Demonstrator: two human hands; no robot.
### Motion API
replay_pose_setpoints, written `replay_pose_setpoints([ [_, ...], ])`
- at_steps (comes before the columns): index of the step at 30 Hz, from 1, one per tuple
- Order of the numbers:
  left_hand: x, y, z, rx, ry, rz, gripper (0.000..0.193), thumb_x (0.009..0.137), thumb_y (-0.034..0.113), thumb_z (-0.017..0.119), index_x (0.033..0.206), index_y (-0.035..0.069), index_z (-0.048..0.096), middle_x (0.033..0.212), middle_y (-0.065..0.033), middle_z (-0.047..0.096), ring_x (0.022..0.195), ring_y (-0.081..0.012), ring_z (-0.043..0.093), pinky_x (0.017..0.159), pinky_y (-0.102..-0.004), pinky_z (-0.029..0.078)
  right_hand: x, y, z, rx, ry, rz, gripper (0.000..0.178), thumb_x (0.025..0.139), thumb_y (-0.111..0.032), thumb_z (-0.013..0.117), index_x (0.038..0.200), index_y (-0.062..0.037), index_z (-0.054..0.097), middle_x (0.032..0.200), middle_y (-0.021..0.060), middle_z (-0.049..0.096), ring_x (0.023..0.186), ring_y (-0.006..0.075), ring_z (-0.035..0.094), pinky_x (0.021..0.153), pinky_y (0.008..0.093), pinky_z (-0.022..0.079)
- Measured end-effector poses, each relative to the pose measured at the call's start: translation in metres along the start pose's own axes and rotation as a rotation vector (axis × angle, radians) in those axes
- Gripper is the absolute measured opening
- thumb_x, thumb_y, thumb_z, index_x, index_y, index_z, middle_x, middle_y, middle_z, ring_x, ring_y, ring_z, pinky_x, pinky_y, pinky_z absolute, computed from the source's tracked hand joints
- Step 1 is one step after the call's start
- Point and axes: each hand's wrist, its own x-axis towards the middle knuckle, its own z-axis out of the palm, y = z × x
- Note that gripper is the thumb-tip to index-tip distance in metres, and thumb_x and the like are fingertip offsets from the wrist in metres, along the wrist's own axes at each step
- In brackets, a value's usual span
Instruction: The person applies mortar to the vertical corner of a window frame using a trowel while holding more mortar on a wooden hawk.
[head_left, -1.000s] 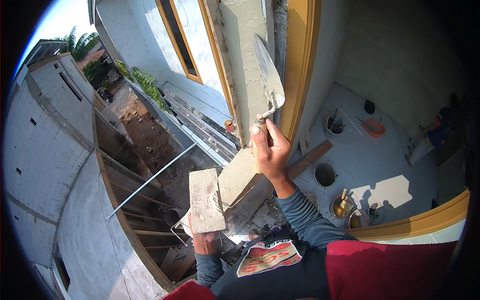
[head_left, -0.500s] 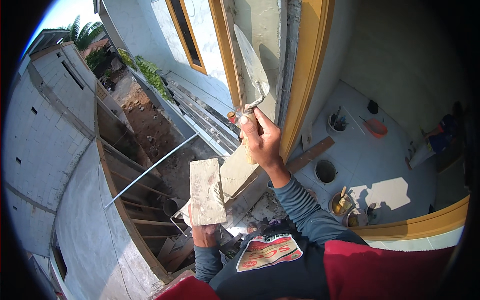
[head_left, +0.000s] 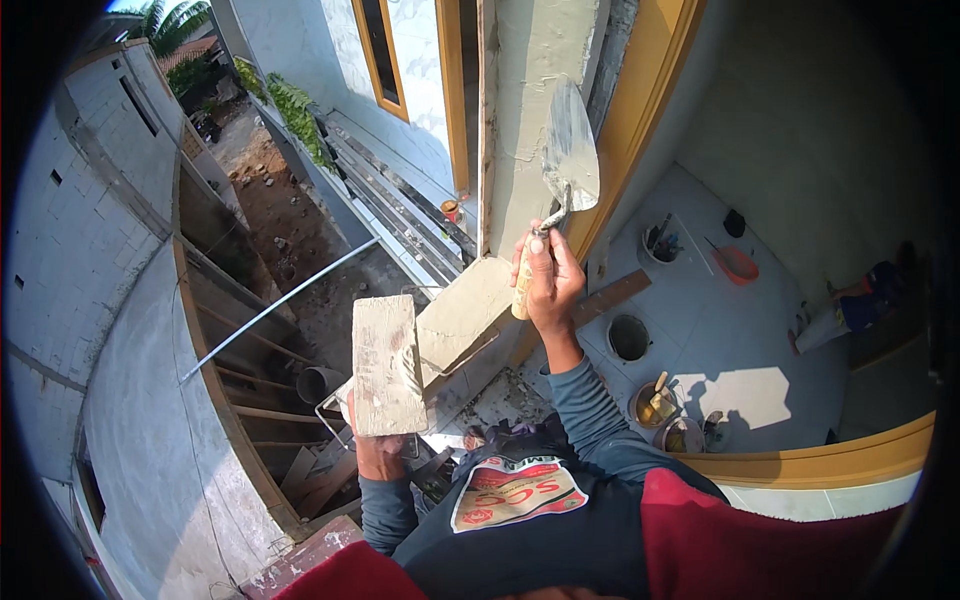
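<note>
My right hand [head_left: 553, 288] grips the wooden handle of a pointed trowel [head_left: 572, 150]. Its mortar-smeared blade points up and lies over the right edge of the freshly plastered pillar [head_left: 535, 90], beside the ochre door frame [head_left: 640, 110]; whether it touches cannot be told. Lower left, my left hand [head_left: 378, 455] holds a rectangular wooden mortar board [head_left: 385, 365] from beneath, most of its fingers hidden. A small ridge of wet mortar [head_left: 409, 372] clings near the board's right side. A plastered ledge [head_left: 465, 315] runs between board and pillar.
Inside on the right stand a bucket [head_left: 629, 338], a tub with yellow contents [head_left: 645, 403] and a tool bucket [head_left: 648, 252], near an orange basin [head_left: 738, 265]. Another person [head_left: 855, 310] is at far right. A pale pole [head_left: 285, 305] slants across the drop at left.
The trowel and my right hand have moved right and lower, across the pillar toward the door frame. The view has shifted; my left hand still holds the board.
</note>
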Motion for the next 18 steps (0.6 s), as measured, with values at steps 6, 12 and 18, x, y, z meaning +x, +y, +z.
replay_pose_setpoints([
  [6,0.003,0.044,0.001,-1.253,0.025,-0.527,0.048,0.090,0.008,0.067,0.131,-0.004,0.045,0.122,-0.0178,0.061,0.105,-0.0244,0.066,0.085,-0.0342,0.057,0.038,-0.115,0.020,-0.057,-0.133,-0.014,0.034,0.102,-0.018,0.054,0.122,0.0092,0.056,0.085,0.0084,0.061,0.060,0.0101,0.057,0.049,0.0249,0.049],
  [12,-0.012,0.002,0.030,-0.382,-0.010,-0.078,0.036,0.097,0.019,0.055,0.126,-0.003,0.053,0.119,-0.0156,0.063,0.101,-0.0233,0.067,0.084,-0.0329,0.058,0.072,-0.133,0.031,-0.146,-0.182,0.260,0.035,0.101,-0.026,0.057,0.113,0.0065,0.059,0.081,0.0073,0.060,0.058,0.0101,0.058,0.044,0.0247,0.049],
  [18,0.002,0.038,0.045,-1.445,-0.023,-0.510,0.039,0.099,0.021,0.045,0.126,-0.005,0.056,0.114,-0.0152,0.068,0.092,-0.0231,0.072,0.076,-0.0346,0.061,-0.009,-0.072,-0.022,-0.273,-0.117,0.476,0.030,0.100,-0.022,0.056,0.115,0.0037,0.058,0.081,0.0068,0.060,0.055,0.0109,0.058,0.043,0.0254,0.048],
])
